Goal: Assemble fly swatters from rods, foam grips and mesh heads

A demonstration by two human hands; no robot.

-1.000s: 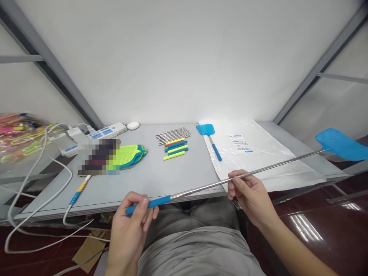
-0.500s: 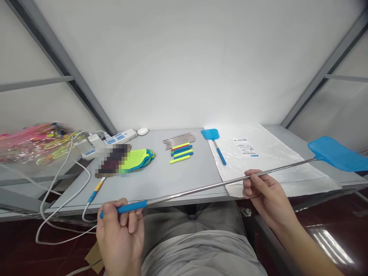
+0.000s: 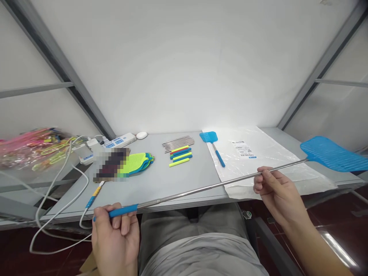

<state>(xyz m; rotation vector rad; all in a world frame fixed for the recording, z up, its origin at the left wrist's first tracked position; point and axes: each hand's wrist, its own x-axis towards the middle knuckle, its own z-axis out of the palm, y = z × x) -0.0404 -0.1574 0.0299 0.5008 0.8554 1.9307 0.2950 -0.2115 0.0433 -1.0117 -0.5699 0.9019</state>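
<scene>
The left fingers close round the blue handle (image 3: pixel 126 210) of a long fly swatter, thumb on top, the left hand (image 3: pixel 115 234) low at the table's front edge. The right fingers pinch its metal rod (image 3: pixel 198 189) between thumb and fingertips, the right hand (image 3: pixel 280 191) in front of the white plastic bag (image 3: pixel 276 149). The rod slants up from the handle to the blue swatter head (image 3: pixel 333 153), at the far right beyond the right hand. On the bag's left part lies a smaller blue swatter (image 3: pixel 209 137), its handle pointing toward the person. Left of it on the grey table (image 3: pixel 161 184) are colored grip tubes (image 3: pixel 181 157), with a row of metal rods (image 3: pixel 177 143) just behind them. Further left lie yellow-green and blue swatter heads (image 3: pixel 136 163), partly beneath a pixelated patch, near a power strip (image 3: pixel 122 140).
</scene>
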